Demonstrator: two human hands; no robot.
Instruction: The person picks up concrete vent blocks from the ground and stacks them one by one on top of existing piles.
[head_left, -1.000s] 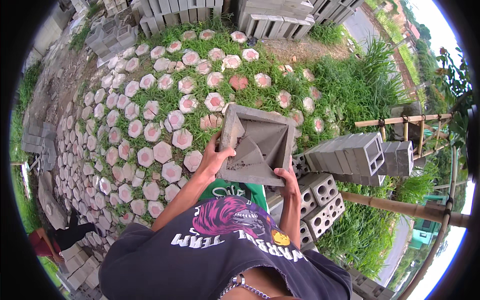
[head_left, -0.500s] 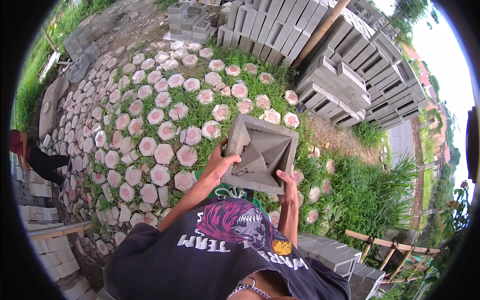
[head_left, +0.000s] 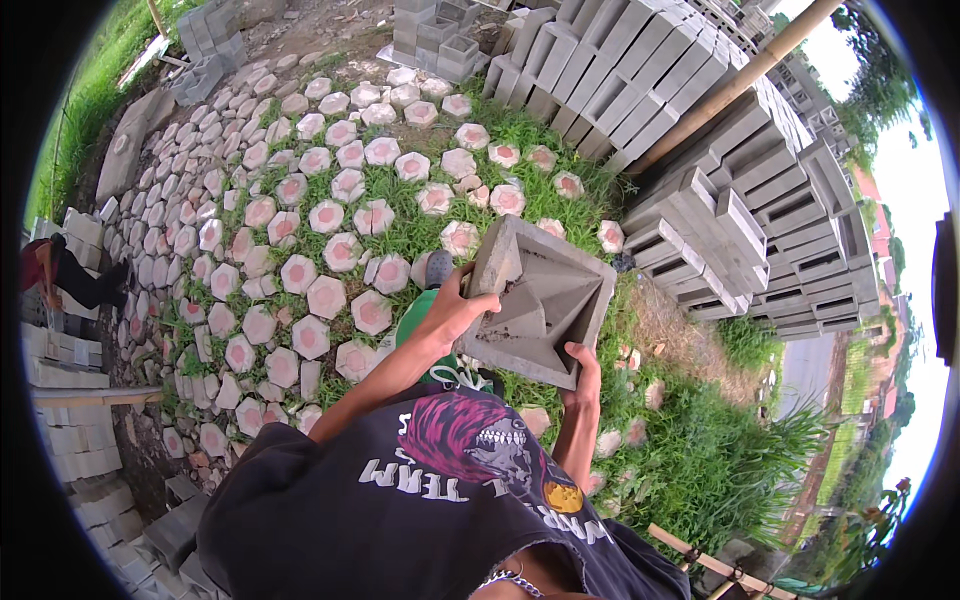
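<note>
The bare left hand [head_left: 458,314] and right hand [head_left: 582,378] clamp a square grey concrete block with a faceted hollow [head_left: 538,302] by its left side and lower right corner (thumbs over the rim, other fingers mostly hidden), above green grass [head_left: 690,435] and hexagonal pinkish-white paving stones [head_left: 311,337].

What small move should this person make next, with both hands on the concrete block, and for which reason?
Probably a careful step onto a hexagonal paver: the left hand and right hand both grip the concrete block, so neither seems free for balance, and grass fills gaps between pavers, where footing may be less even.
</note>
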